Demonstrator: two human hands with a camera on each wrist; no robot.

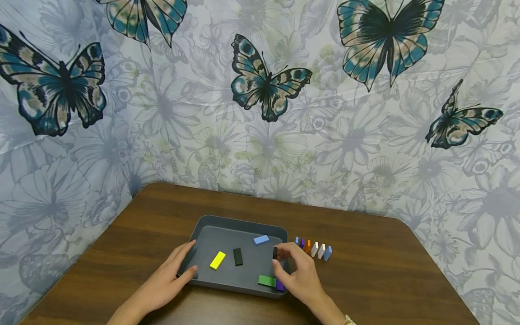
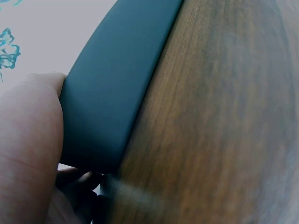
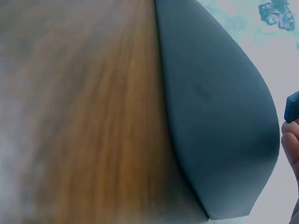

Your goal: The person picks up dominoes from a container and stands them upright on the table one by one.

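Observation:
A grey tray (image 1: 219, 286) lies on the table, holding several flat domino blocks. My left hand (image 1: 164, 275) grips its near left corner, the thumb over the front rim. My right hand (image 1: 300, 275), above the tray's right side, pinches a black domino (image 1: 275, 253) between thumb and fingers; that domino's end (image 3: 292, 108) also shows at the right wrist view's edge. In the tray lie a yellow domino (image 1: 217, 260), another black domino (image 1: 238, 256), a blue domino (image 1: 261, 239) and a green domino (image 1: 266, 280). Beside the green one, a purple domino (image 1: 280, 285) is partly hidden by my right hand.
Just right of the tray, several dominoes stand upright in a row, among them an orange domino (image 1: 308, 246), a white domino (image 1: 322, 251) and a blue end domino (image 1: 327, 253). The brown wooden table (image 1: 386, 271) backs onto a butterfly-patterned cloth (image 1: 284, 149).

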